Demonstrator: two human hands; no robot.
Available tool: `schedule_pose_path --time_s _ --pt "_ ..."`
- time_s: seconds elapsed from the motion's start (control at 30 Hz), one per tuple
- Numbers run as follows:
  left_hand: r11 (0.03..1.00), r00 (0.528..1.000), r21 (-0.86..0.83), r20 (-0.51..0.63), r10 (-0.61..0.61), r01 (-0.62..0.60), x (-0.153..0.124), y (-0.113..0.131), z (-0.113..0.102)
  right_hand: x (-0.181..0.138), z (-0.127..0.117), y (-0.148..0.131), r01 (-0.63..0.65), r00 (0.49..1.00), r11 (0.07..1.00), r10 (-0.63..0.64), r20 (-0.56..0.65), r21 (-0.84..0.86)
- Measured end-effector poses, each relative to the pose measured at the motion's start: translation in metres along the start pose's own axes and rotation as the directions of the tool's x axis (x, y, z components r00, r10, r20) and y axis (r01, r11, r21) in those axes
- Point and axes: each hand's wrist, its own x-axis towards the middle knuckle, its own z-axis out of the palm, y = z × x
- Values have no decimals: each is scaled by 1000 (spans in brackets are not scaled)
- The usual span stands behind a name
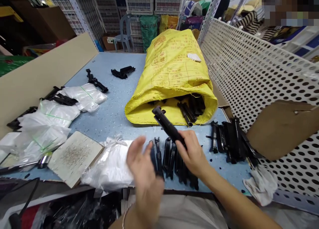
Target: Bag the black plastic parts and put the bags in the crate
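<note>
My right hand [191, 154] is closed around a long black plastic part [165, 122] and holds it tilted up toward the mouth of a yellow woven sack [171, 66]. My left hand [143, 169] is open, fingers apart and a little blurred, hovering over a pile of clear plastic bags [112, 166]. A row of black plastic parts [171, 161] lies on the blue table [112, 113] under both hands. More black parts show inside the sack's opening [190, 109].
Bagged parts [52, 116] lie along the left by a cardboard wall [37, 73]. A flat box of small screws [74, 156] sits at front left. Another heap of black parts [231, 139] and a rag [261, 186] lie by the white perforated panel [249, 76] on the right.
</note>
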Motion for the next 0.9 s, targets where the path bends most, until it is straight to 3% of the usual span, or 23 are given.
schedule_pose_path --time_s 0.1,0.17,0.3,0.4,0.47,0.53,0.63,0.7,0.73,0.8,0.83,0.9 --pt "970 992 -210 51 -116 124 5 -11 5 -19 -4 -25 221 962 970 -234 143 99" --pt "932 971 -283 131 -198 228 6 -16 3 -14 -8 -25 275 937 952 -297 184 135" --pt "932 942 -203 220 -254 299 1 -14 -9 18 -14 -4 327 943 935 -314 110 -136" --pt "928 916 -170 290 -275 333 -5 -8 -17 39 -17 9 501 862 816 -441 250 -288" --pt "918 891 -152 343 -298 366 -7 -5 -21 47 -19 13 586 800 756 -481 360 -292" --pt "915 876 -132 366 -313 382 -8 -4 -23 50 -18 13 605 773 757 -483 410 -248" --pt "934 906 -118 311 -286 336 -8 -9 -20 51 -11 11 462 828 884 -399 393 -76" --pt "943 933 -146 255 -255 297 -6 -15 -18 49 -3 9 216 884 970 -242 400 109" --pt "942 940 -167 236 -247 290 -4 -17 -18 47 0 7 65 890 979 -145 433 194" --pt "929 944 -216 207 -256 299 1 -21 -19 39 4 2 -160 839 945 -23 544 287" --pt "922 946 -238 187 -265 306 4 -22 -20 34 5 -1 -184 809 938 -26 587 294" --pt "907 947 -278 147 -286 318 11 -21 -22 22 3 -8 -23 793 969 -132 595 245"
